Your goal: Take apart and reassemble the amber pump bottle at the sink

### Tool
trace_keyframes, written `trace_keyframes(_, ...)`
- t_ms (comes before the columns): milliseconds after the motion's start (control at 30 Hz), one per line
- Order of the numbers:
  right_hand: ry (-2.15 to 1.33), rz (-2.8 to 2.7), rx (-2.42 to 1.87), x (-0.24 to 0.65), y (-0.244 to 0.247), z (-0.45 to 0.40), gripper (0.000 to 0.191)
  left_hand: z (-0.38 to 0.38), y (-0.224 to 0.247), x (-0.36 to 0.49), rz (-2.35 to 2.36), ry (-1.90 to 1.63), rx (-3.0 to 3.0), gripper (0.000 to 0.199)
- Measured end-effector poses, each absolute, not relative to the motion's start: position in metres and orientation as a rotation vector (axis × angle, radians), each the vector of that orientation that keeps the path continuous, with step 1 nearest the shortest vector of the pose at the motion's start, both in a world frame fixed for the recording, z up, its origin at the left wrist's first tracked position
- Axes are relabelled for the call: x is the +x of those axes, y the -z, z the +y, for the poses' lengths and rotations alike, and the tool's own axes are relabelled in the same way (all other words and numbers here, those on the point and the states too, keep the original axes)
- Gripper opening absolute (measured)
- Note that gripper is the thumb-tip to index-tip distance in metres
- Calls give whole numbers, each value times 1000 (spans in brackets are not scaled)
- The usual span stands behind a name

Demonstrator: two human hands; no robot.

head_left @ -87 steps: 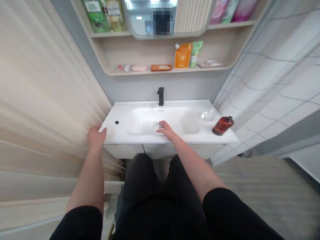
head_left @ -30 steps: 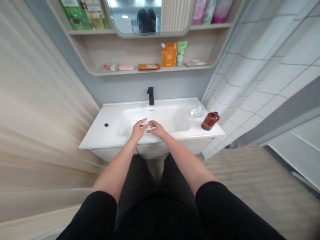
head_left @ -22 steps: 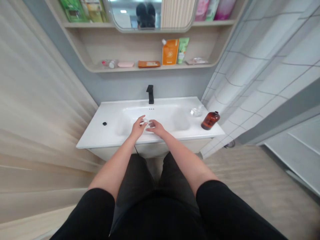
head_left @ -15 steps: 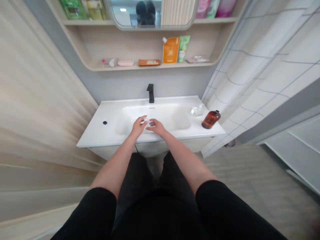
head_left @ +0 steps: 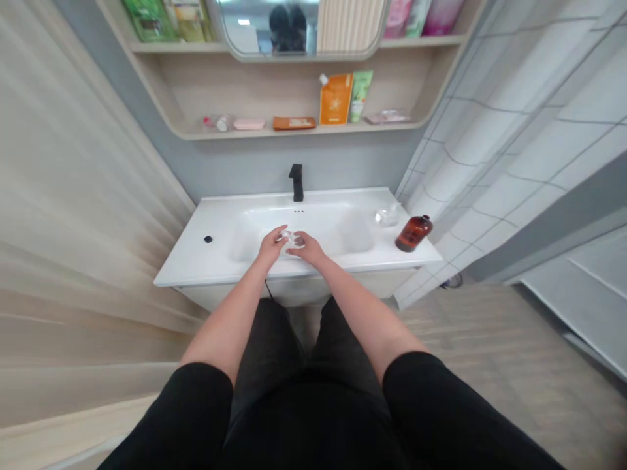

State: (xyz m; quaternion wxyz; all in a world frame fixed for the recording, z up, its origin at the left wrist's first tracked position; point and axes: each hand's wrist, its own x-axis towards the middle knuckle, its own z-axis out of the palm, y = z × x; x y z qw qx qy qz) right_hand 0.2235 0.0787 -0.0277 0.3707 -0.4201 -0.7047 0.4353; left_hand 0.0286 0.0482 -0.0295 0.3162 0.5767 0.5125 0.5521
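Over the front of the white sink basin [head_left: 343, 228], both hands meet around a small clear object [head_left: 292, 239], perhaps a clear bottle or cup; its exact shape is hard to make out. My left hand [head_left: 273, 245] grips its left side between thumb and fingers. My right hand [head_left: 305, 249] is curled round its right side. Behind them the black faucet [head_left: 296, 183] stands at the back edge of the sink. A clear pump bottle [head_left: 386, 217] and an open-necked brown bottle [head_left: 414, 234] with a label are on the right of the counter.
Above the sink, a shelf [head_left: 206, 135] holds an orange pouch [head_left: 336, 99], a green tube [head_left: 361, 96] and several small items under a mirror [head_left: 337, 29]. A black round piece [head_left: 208, 239] lies on the left counter. A curtain [head_left: 88, 196] hangs at left.
The clear object between my hands shows more and looks turned slightly. My hands stay in nearly the same place. The view has shifted slightly.
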Motion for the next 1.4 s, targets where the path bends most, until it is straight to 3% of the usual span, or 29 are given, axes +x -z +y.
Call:
trace_keyframes(433,-1123,-1824,-1072,224,33,83,76,44,23,29,1417,-1471,1574,45)
trace_keyframes(1400,-1104,-1840,-1058,225,30,80,73,49,33,28,1301,-1510,1520,49)
